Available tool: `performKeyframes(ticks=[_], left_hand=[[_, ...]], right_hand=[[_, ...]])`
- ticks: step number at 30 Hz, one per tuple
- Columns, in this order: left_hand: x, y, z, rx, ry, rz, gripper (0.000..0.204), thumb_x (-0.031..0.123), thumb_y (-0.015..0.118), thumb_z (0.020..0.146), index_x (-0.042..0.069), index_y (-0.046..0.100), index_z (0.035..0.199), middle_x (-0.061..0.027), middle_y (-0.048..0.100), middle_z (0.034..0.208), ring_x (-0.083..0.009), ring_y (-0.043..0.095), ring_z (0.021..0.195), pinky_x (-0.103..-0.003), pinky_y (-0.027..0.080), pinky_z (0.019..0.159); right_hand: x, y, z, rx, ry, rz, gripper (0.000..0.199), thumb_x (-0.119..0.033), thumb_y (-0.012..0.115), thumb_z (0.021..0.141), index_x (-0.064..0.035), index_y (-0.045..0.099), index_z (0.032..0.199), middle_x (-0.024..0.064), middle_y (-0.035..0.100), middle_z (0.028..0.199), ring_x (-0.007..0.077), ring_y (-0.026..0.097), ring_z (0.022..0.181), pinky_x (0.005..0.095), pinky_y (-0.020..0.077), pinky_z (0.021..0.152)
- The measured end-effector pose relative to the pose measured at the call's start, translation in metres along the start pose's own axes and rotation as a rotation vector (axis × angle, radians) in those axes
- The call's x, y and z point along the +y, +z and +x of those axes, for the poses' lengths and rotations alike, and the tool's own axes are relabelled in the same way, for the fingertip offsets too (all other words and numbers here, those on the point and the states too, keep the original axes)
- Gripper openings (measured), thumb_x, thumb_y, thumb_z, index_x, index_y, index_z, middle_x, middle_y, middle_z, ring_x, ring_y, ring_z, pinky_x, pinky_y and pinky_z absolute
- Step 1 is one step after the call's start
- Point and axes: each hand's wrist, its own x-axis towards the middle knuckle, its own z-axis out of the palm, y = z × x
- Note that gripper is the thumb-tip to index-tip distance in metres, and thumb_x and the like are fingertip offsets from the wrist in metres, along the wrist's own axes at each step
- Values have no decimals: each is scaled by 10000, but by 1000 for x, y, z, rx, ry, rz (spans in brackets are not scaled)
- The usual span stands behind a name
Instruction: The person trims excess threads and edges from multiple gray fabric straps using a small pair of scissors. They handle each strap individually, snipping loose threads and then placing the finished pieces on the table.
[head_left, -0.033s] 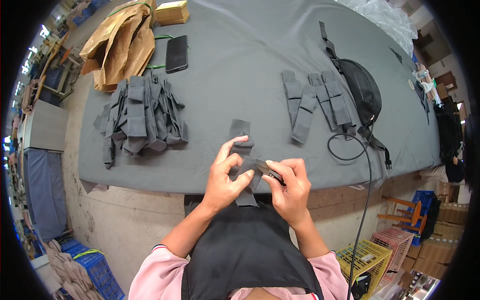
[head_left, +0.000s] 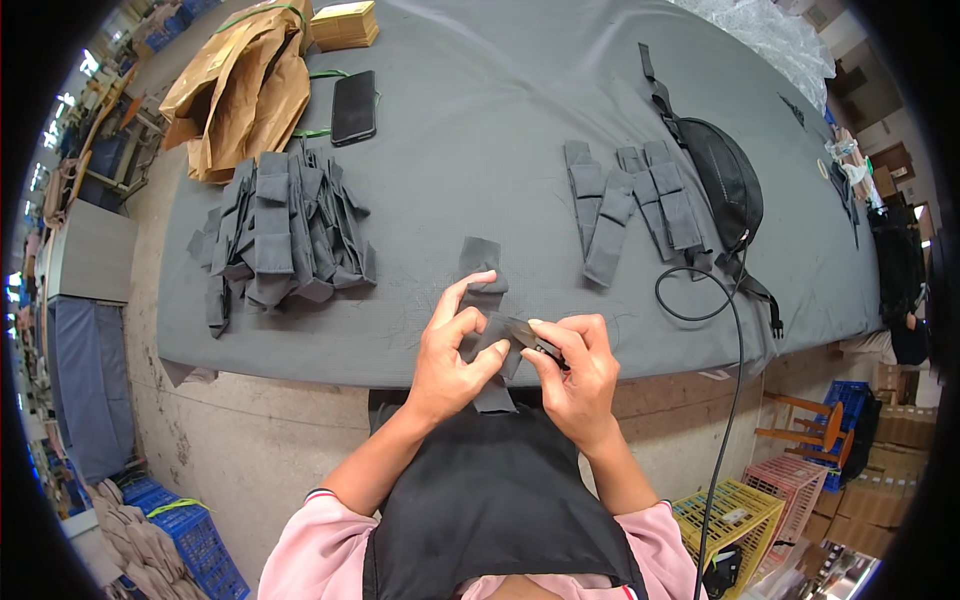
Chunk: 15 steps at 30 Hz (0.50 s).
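At the table's near edge, a dark grey fabric strip lies lengthwise, its lower end hanging over the edge. My left hand grips the strip, thumb and fingers bent around it and the index finger stretched toward its upper part. In my right hand are small black thread snips, held between thumb and fingers. Their pointed tip lies against the strip, close to my left thumb. Part of the snips is hidden by my fingers.
Left on the grey-covered table is a heap of similar strips; several more strips lie right, beside a black waist bag. A phone, brown paper bag and card stack sit far left. A black cable runs down right.
My right hand and the snips have shifted very slightly; the strip and my left hand stay almost where they were.
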Motion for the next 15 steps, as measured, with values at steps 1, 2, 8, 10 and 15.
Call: performKeyframes(ticks=[1, 2, 8, 10, 15], left_hand=[[1, 1, 0, 6, 12, 29, 227, 51, 668, 694, 18, 444, 693, -202, 472, 1330, -329, 455, 1218, -382, 379, 960], [3, 1, 1, 10, 25, 58, 220, 51, 670, 692, 15, 452, 693, -206, 471, 1330, -340, 457, 1217, -389, 385, 957], [6, 2, -1, 32, 69, 136, 214, 50, 675, 679, 9, 466, 689, -213, 473, 1320, -367, 471, 1190, -420, 401, 938], [5, 3, -2, 35, 79, 143, 216, 49, 675, 674, 7, 464, 688, -215, 473, 1318, -371, 472, 1185, -426, 402, 938], [5, 4, -2, 35, 96, 142, 217, 46, 672, 671, 7, 459, 686, -217, 470, 1317, -369, 478, 1173, -421, 401, 940]], right_hand=[[0, 1, 0, -9, -8, 1, 303, -48, 745, 702, -71, 655, 990, 48, 556, 787, 188, 540, 589, 306, 440, 524], [-1, 2, 0, -17, -17, 2, 298, -48, 743, 704, -69, 655, 989, 51, 555, 791, 187, 542, 593, 305, 442, 524], [-1, 7, 0, -38, -14, 20, 290, -52, 741, 706, -66, 657, 983, 52, 545, 778, 183, 546, 605, 304, 444, 522], [-1, 8, 0, -36, -6, 23, 287, -53, 741, 705, -67, 659, 980, 52, 543, 772, 183, 547, 604, 305, 445, 523], [-2, 7, -1, -26, -6, -3, 282, -47, 739, 702, -70, 664, 974, 56, 539, 758, 185, 546, 597, 304, 442, 519]])
